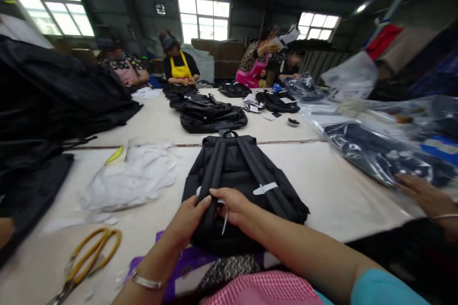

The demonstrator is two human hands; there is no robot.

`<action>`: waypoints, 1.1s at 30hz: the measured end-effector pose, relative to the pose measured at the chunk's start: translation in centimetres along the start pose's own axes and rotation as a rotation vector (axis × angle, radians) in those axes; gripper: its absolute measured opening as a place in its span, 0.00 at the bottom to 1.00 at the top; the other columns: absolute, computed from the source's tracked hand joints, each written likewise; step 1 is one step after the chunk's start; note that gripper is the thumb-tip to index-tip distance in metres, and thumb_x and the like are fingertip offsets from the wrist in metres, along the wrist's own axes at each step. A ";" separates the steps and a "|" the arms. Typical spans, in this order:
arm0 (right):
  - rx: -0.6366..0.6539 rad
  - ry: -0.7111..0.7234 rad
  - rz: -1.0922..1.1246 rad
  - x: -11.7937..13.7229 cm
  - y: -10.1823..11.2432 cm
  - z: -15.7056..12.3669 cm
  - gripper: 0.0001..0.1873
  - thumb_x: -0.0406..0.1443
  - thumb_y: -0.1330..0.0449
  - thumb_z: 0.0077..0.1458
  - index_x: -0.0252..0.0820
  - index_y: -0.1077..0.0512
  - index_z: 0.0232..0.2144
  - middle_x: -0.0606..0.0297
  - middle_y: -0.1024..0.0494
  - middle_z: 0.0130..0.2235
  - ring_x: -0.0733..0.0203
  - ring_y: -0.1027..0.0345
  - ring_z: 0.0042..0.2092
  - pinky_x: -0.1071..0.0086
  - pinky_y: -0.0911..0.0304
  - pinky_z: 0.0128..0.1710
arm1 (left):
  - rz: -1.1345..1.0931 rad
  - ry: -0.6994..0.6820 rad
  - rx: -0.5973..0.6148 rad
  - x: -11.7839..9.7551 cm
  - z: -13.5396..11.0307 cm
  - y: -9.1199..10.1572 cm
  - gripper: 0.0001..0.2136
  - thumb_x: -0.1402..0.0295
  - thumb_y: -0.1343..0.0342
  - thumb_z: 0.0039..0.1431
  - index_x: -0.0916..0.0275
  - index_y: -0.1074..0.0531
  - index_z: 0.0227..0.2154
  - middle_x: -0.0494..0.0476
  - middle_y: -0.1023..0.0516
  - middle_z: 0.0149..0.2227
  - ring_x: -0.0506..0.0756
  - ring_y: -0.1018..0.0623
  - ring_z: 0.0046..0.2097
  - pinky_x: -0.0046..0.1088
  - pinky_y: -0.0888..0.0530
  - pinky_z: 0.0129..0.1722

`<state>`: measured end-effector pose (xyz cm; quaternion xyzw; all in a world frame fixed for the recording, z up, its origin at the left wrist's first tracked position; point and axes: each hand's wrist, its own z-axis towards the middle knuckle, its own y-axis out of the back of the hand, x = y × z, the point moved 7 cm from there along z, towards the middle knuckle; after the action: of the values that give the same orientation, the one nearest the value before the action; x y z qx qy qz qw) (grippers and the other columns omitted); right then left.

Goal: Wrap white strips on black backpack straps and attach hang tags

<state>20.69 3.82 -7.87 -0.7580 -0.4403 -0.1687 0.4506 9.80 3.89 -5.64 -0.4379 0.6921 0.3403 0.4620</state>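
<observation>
A black backpack (238, 166) lies on the table in front of me, with its shoulder straps facing up and its top handle pointing away. My left hand (189, 216) is closed on the lower part of the left shoulder strap (213, 166). Thumb and fingers of my right hand (234, 207) pinch the same strap from the other side. A narrow white strip (224, 221) hangs by my right fingers; whether they grip it is hidden. Around the right shoulder strap (255, 162) sits another white strip (265, 188) with a jagged edge.
Orange-handled scissors (91, 255) lie at front left, near a clear bag of white pieces (134, 176). Black bags (211, 111) are piled beyond the backpack. At right, a co-worker's hand (425, 195) touches a plastic-wrapped dark bag (386, 152). Several people work at the far side.
</observation>
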 end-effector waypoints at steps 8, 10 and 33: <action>0.045 -0.020 -0.366 1.2 2.0 -2.7 0.13 0.43 0.39 0.55 0.37 0.29 0.33 0.63 0.24 0.29 0.68 0.33 0.25 0.77 0.43 0.19 | -0.101 -0.029 -0.048 0.7 -0.1 0.4 0.17 0.55 0.40 0.53 0.66 0.26 0.37 0.58 0.20 0.31 0.54 0.22 0.30 0.27 0.27 0.29; -0.008 -0.002 -0.539 1.8 3.1 -3.2 0.11 0.41 0.40 0.54 0.37 0.30 0.30 0.66 0.26 0.26 0.70 0.37 0.20 0.79 0.51 0.15 | -0.093 -0.016 -0.048 0.9 0.1 0.5 0.18 0.54 0.40 0.52 0.66 0.26 0.36 0.57 0.20 0.29 0.54 0.23 0.29 0.27 0.28 0.28; 0.412 0.172 -0.672 6.6 -1.0 -4.1 0.23 0.32 0.37 0.41 0.35 0.26 0.43 0.59 0.20 0.37 0.61 0.26 0.35 0.74 0.39 0.28 | -0.160 0.067 0.014 1.0 0.0 0.0 0.21 0.53 0.37 0.49 0.68 0.24 0.36 0.58 0.20 0.29 0.54 0.23 0.28 0.28 0.29 0.28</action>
<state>24.11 4.06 -0.79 -0.4487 -0.6490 -0.2775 0.5482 9.60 3.60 -6.61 -0.4997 0.6723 0.2827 0.4674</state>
